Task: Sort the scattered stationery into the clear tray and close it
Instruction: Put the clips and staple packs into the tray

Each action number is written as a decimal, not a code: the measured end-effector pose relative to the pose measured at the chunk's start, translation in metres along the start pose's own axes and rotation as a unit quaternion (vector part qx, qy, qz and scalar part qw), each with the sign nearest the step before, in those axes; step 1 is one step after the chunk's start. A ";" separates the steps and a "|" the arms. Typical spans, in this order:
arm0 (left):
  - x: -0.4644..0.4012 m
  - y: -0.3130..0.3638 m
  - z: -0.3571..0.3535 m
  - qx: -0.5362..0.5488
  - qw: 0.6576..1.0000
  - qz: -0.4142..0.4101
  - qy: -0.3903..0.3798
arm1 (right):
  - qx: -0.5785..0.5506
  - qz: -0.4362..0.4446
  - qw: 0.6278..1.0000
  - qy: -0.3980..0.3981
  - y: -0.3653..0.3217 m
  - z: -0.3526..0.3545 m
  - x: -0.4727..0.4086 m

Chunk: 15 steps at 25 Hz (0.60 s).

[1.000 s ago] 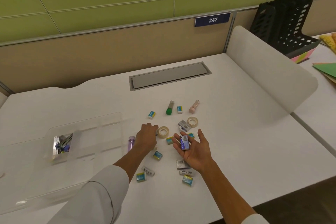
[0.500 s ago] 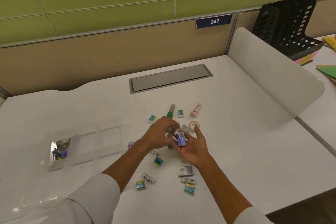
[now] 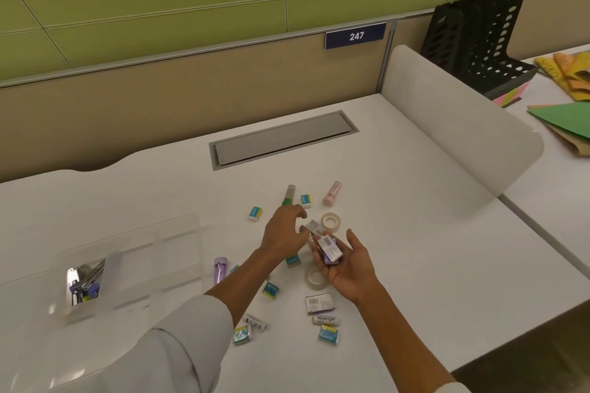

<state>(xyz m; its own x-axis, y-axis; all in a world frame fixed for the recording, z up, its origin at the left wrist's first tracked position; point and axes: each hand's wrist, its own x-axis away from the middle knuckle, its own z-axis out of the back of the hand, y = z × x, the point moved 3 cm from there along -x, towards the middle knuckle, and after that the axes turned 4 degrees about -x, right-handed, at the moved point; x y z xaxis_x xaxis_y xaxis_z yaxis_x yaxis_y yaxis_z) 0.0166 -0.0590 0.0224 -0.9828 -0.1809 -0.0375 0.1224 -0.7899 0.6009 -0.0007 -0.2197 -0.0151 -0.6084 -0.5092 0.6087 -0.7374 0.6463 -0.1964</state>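
Observation:
My right hand (image 3: 349,268) lies palm up over the scattered pile and holds two small staple boxes (image 3: 329,250). My left hand (image 3: 284,231) hovers just left of it, fingers apart, its thumb beside a grey box (image 3: 313,227) on the table. The clear tray (image 3: 134,249) stands open at the left with metal clips (image 3: 83,284) in one compartment. Loose around the hands lie two tape rolls (image 3: 331,221), several blue erasers (image 3: 255,213), a green marker (image 3: 289,196), a pink one (image 3: 332,198), a purple one (image 3: 220,269) and another box (image 3: 320,303).
A grey cable hatch (image 3: 281,140) is set into the white table behind the pile. A white curved divider (image 3: 463,143) bounds the right side, with a black file rack (image 3: 479,41) and coloured paper (image 3: 568,118) beyond. The tray's clear lid (image 3: 41,357) lies at the lower left.
My left hand came from the table to my right palm, set a second box there, and now draws back with fingers apart. A tape roll near my right wrist is uncovered.

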 end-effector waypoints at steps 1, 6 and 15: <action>-0.003 -0.002 -0.007 -0.032 0.999 0.015 -0.023 | -0.001 0.005 1.000 0.006 -0.003 0.004 0.002; -0.010 0.007 -0.040 -0.146 0.987 0.029 -0.067 | -0.036 0.027 0.999 -0.004 -0.017 0.012 0.011; -0.023 0.008 -0.039 -0.119 0.992 0.030 -0.011 | -0.062 0.027 0.997 -0.032 -0.018 0.017 0.019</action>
<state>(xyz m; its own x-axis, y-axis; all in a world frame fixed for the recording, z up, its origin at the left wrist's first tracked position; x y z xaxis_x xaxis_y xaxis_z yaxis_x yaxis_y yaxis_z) 0.0451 -0.0836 -0.0032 -0.9752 -0.2209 0.0120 0.2075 -0.8948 0.3953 -0.0042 -0.2505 -0.0135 -0.6668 -0.5043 0.5487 -0.6633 0.7372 -0.1285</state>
